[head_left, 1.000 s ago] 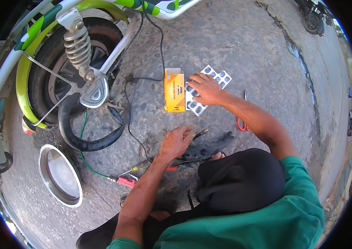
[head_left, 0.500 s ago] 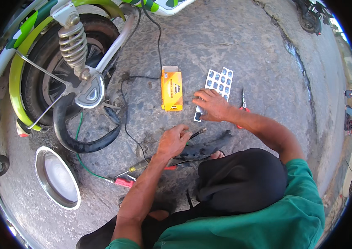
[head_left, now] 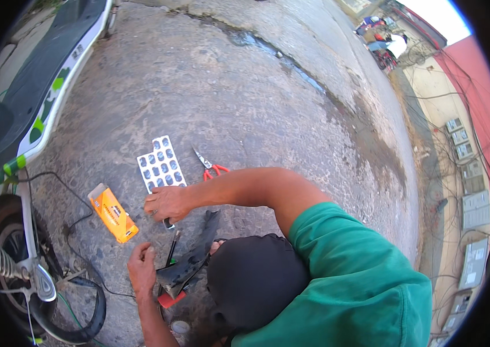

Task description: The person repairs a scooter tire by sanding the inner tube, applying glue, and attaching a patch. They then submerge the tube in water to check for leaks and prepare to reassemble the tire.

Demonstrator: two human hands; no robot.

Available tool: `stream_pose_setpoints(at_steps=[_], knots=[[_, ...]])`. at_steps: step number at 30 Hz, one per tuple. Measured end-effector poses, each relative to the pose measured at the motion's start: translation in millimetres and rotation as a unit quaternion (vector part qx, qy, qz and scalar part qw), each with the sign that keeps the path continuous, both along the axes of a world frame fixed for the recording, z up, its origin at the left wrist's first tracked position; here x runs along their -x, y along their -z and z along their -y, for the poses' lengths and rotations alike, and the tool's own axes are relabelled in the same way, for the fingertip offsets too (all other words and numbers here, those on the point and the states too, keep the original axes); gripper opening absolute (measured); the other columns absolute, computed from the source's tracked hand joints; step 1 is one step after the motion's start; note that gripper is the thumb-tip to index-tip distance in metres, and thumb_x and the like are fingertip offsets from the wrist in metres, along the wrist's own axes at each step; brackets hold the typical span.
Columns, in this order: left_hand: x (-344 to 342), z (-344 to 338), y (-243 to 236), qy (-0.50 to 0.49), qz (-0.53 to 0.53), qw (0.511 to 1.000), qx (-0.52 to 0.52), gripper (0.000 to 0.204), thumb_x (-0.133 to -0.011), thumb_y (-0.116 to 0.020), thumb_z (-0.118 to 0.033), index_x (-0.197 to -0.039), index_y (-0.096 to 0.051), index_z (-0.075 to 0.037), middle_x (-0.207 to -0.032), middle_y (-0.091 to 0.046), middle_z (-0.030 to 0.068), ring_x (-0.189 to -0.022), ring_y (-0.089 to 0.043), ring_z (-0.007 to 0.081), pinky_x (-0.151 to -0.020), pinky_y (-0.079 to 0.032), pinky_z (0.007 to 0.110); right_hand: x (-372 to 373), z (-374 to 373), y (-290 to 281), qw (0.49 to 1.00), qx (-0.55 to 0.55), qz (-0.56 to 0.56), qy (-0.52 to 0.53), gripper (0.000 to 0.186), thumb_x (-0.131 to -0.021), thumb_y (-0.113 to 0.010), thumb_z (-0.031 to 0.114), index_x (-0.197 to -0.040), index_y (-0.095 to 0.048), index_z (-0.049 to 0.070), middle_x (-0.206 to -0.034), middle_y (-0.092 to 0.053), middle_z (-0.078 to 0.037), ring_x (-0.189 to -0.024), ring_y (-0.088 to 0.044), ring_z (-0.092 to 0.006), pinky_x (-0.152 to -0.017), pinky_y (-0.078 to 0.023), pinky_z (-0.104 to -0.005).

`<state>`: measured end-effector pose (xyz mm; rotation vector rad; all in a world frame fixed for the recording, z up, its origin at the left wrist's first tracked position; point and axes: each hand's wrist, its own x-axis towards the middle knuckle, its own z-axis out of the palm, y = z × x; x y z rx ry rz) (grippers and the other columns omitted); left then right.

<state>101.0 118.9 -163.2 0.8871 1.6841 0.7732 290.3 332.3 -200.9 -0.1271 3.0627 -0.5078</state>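
Observation:
My right hand (head_left: 168,203) lies over the lower end of a white sheet of dark oval patches (head_left: 161,163), its fingers and thumb closing on it; one patch shows beside the thumb. Lower left, my left hand (head_left: 142,266) is closed, fingers curled; whether they hold anything is hidden. Close to its right, a thin black stick (head_left: 172,248) points upward beside a black rubber tube (head_left: 196,254), which lies in front of my knee. A red-handled tool (head_left: 171,299) shows partly under the tube.
An open orange box (head_left: 112,214) lies left of the sheet. Red-handled scissors (head_left: 208,166) rest beyond my right forearm. A two-wheeler (head_left: 31,144) stands at the left, with a wheel and a loose black tube (head_left: 97,315) below. Wall boxes (head_left: 476,208) line the right side.
The view has swung to the right, so the ground things appear further left. My right hand stays at the patch sheet; my left hand is still closed near the black tube.

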Motion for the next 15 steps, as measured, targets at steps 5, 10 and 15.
stream_pose_setpoints(at_steps=[5, 10, 15], knots=[[9, -13, 1, -0.019, -0.022, 0.999, -0.022, 0.031, -0.095, -0.064, -0.011, -0.124, -0.065, 0.000, -0.106, -0.071, 0.0108, -0.095, -0.067, 0.0177, -0.083, -0.052, 0.032, 2, 5, 0, 1.000, 0.014, -0.025, 0.001, 0.023, -0.069, -0.078, 0.035, -0.082, -0.073, 0.017, -0.105, -0.061, 0.000, -0.115, -0.051, -0.0225, -0.092, -0.039, -0.0432], [-1, -27, -2, -0.058, 0.026, 0.991, -0.115, 0.036, -0.096, -0.061, -0.002, -0.132, -0.057, 0.002, -0.115, -0.066, 0.0101, -0.101, -0.063, 0.0172, -0.086, -0.052, 0.031, 33, 32, -34, 0.960, 0.240, 0.030, 0.144, 0.022, -0.075, -0.075, 0.032, -0.083, -0.072, 0.011, -0.082, -0.070, -0.009, -0.084, -0.068, -0.0267, -0.081, -0.046, -0.0452], [16, -32, 2, -0.065, 0.082, 0.991, -0.089, 0.018, -0.099, -0.060, -0.003, -0.116, -0.062, 0.002, -0.101, -0.067, 0.0058, -0.090, -0.061, 0.0121, -0.083, -0.052, 0.029, 43, 41, -37, 0.894, 0.395, 0.037, 0.208, 0.029, -0.081, -0.074, 0.030, -0.090, -0.070, 0.002, -0.087, -0.073, -0.014, -0.079, -0.070, -0.0320, -0.065, -0.051, -0.0457]])
